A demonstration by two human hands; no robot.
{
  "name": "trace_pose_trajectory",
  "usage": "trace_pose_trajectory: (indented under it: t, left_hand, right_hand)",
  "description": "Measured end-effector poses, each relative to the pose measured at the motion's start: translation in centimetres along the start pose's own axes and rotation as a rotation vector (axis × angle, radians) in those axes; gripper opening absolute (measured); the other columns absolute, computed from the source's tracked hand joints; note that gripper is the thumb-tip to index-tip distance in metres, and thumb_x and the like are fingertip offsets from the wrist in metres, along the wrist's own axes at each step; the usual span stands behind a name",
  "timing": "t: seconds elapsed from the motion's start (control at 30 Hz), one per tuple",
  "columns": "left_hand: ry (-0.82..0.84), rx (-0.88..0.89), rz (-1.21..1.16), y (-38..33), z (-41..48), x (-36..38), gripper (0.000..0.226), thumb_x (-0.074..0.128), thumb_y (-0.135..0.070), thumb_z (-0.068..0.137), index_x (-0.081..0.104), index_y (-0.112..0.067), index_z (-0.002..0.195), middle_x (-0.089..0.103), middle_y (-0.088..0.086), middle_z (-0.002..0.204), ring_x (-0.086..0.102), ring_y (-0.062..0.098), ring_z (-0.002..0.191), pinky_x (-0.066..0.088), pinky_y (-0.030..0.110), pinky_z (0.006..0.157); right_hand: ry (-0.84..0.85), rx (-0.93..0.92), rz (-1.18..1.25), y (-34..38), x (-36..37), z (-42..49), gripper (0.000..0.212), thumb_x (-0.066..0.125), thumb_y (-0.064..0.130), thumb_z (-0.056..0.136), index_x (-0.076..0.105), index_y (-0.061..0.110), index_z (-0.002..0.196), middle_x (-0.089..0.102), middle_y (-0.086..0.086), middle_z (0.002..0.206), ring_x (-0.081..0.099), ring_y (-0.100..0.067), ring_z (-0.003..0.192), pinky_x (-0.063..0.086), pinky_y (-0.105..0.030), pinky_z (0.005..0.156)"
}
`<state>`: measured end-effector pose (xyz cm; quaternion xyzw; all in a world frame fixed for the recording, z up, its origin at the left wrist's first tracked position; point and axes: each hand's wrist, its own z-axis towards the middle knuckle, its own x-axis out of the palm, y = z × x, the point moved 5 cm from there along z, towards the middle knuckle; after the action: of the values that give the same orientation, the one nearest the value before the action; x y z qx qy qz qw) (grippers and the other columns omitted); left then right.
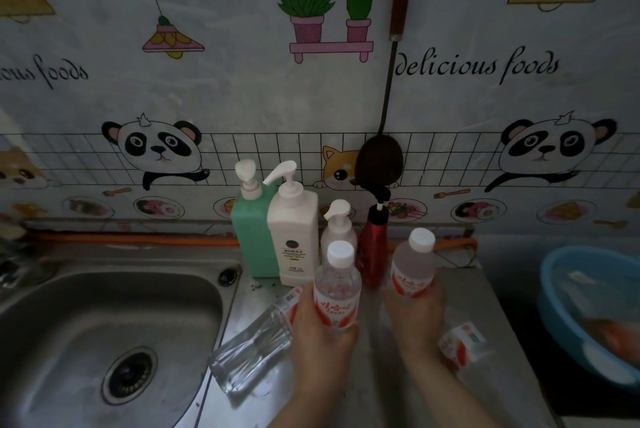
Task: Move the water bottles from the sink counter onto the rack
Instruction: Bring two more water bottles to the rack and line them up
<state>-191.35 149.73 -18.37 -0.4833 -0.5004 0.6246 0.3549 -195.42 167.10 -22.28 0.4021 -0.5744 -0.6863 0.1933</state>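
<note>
In the head view, the left hand (320,330) is wrapping around the lower half of an upright water bottle (337,289), fingers closed on its red label; the right hand (414,318) is gripping a second upright bottle (412,266) from below in the same closed way, and both bottles are wearing white caps. Two more bottles are lying on their sides on the steel counter (374,375); one lying bottle (256,341) is resting just left of the left hand, its base pointing toward the viewer near the sink edge, while another lying bottle (462,346) is resting just right of the right wrist. Crowding in close behind the hands, four pump dispensers are standing against the wall; a green dispenser (251,237) and a white dispenser (294,237) are touching each other beyond the left hand, a small white pump bottle (338,230) is sitting directly behind the held bottle, and a red dispenser (374,247) is standing between the two held bottles. Left of the left hand the sink (86,306) is lying open with its drain showing; far right of the right hand a blue basin (568,296) is holding something orange and blurred that cannot be identified. A dark ladle (381,159) is hanging on the wall above the red dispenser. All four water bottles look clear, and how full they are cannot be told.
</note>
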Motion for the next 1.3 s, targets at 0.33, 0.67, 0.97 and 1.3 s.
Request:
trace_pose_trajectory:
  t: [0.33,0.67,0.97,1.3]
  left_hand:
    - [-0.015,0.046,-0.043,-2.0,0.7,-0.4,0.072,0.077,-0.009,0.061,0.043,-0.062,0.096,0.058,-0.026,0.101,0.059,0.0,0.097,0.049,0.026,0.082]
    - [-0.148,0.16,-0.135,-9.1,0.5,-6.0,0.064,0.078,-0.013,0.065,0.044,-0.045,0.109,0.059,-0.02,0.103,0.057,-0.002,0.095,0.049,0.024,0.081]
    - [-0.432,0.213,-0.109,-13.0,-1.7,-19.2,0.061,0.078,-0.018,0.069,0.04,-0.045,0.108,0.056,-0.018,0.096,0.058,0.002,0.087,0.048,0.019,0.068]
    - [-0.824,0.198,0.134,-10.7,-8.3,-37.4,0.075,0.078,-0.015,0.067,0.037,-0.023,0.129,0.05,-0.006,0.114,0.05,0.009,0.1,0.042,0.019,0.076]
  right_hand:
    - [0.063,-0.057,-0.038,1.3,-1.0,-0.3,0.067,0.082,0.014,0.063,0.051,0.007,0.123,0.059,-0.016,0.119,0.059,-0.032,0.109,0.049,-0.037,0.089]
    - [0.29,-0.318,0.074,11.3,-2.2,-3.9,0.053,0.079,0.036,0.058,0.059,0.026,0.105,0.066,0.0,0.102,0.067,-0.012,0.094,0.057,-0.033,0.076]
    - [0.515,-0.603,0.11,21.2,2.9,-12.5,0.058,0.083,0.026,0.06,0.055,0.019,0.11,0.064,0.003,0.102,0.064,-0.011,0.091,0.053,-0.027,0.074]
    - [0.867,-0.682,0.22,27.0,11.9,-29.5,0.053,0.084,0.018,0.062,0.051,0.021,0.104,0.062,-0.001,0.097,0.065,-0.017,0.083,0.045,-0.014,0.059]
